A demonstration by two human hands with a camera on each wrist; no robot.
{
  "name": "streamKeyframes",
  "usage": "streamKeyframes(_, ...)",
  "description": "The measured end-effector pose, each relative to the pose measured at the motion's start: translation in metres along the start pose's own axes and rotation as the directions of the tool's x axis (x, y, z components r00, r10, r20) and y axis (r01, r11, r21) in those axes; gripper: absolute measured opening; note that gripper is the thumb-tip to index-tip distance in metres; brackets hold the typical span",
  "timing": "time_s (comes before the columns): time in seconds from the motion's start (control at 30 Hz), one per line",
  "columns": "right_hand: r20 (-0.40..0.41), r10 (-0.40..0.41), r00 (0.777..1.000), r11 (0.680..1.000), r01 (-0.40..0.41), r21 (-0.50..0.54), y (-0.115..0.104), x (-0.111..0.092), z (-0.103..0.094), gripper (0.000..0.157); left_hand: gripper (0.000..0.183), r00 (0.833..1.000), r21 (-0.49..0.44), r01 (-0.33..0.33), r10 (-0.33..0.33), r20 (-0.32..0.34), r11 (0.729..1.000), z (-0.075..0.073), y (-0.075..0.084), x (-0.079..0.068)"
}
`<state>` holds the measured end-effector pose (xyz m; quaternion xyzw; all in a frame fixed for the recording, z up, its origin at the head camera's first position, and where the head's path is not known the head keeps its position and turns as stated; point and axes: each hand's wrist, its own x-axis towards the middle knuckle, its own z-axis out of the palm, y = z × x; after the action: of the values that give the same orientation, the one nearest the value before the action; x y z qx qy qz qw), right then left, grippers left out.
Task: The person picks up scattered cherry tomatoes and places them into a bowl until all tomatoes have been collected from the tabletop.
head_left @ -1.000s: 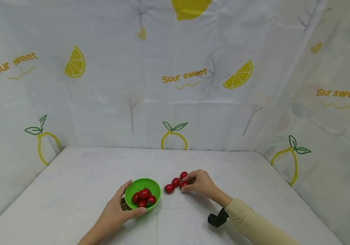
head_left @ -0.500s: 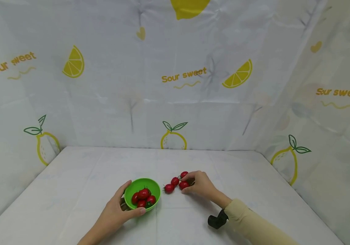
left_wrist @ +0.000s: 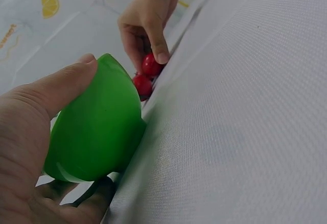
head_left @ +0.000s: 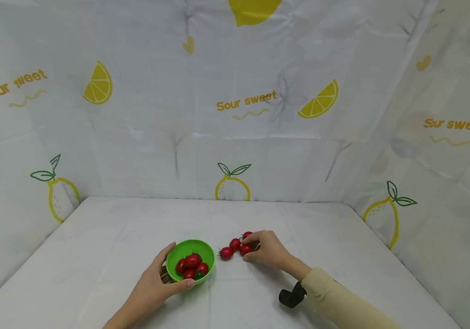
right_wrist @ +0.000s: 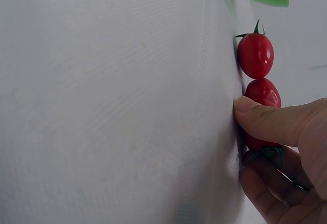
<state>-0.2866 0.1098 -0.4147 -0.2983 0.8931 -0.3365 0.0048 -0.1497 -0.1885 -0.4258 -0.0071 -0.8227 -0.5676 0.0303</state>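
Note:
My left hand point(head_left: 150, 283) grips a small green bowl point(head_left: 179, 249) from its left side, thumb at the near rim and fingers around the far side. Inside lie several red cherry tomatoes point(head_left: 192, 261) with green stems. To the right of the bowl, my right hand point(head_left: 271, 249) pinches a cherry tomato point(head_left: 245, 250) between thumb and fingers, low over the table. Two more, a left tomato point(head_left: 226, 253) and a middle tomato point(head_left: 235, 244), lie beside it. A far tomato point(head_left: 247, 235) is partly hidden by the fingers. In the right wrist view, the thumb point(right_wrist: 271, 121) covers part of the pinched tomato.
A white cloth point(head_left: 136, 224) covers the table. Behind and to the sides hang white sheets point(head_left: 156, 137) printed with lemons. A black device point(head_left: 292, 296) sits at the right wrist, by the beige sleeve point(head_left: 337, 297).
The right hand's fingers have shifted slightly left around the tomato, hiding more of the far one. The left hand keeps its grip on the bowl.

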Motion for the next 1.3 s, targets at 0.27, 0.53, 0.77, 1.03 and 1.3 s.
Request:
streamKeyframes(0.27, 0.007, 0.016, 1.0, 0.999, -0.016, 0.04, -0.001, -0.002, -0.003, 0.033, 0.103, 1.0, -0.013, 0.0, 0.0, 0.003, 1.0, 0.0, 0.001, 0.001)
streamKeyframes(0.53, -0.01, 0.009, 1.0, 0.997, -0.009, 0.072, -0.006, -0.003, -0.008, 0.031, 0.103, 1.0, -0.023, 0.005, -0.005, 0.004, 1.0, 0.001, 0.002, 0.0)
streamKeyframes(0.77, -0.031, -0.007, 1.0, 0.997, 0.009, 0.073, -0.01, -0.004, -0.01, 0.029, 0.103, 1.0, -0.031, 0.006, -0.005, 0.005, 0.999, 0.001, 0.001, 0.001)
streamKeyframes(1.03, -0.078, -0.028, 0.997, 0.997, 0.034, 0.067, -0.015, -0.006, -0.011, 0.027, 0.102, 1.0, -0.016, 0.002, -0.002, 0.002, 1.0, 0.0, 0.0, 0.0)
streamKeyframes(1.3, -0.132, 0.027, 0.991, 0.987, -0.005, 0.163, -0.028, -0.01, -0.015, 0.034, 0.103, 1.0, -0.004, -0.012, 0.012, 0.001, 1.0, 0.0, -0.001, 0.0)
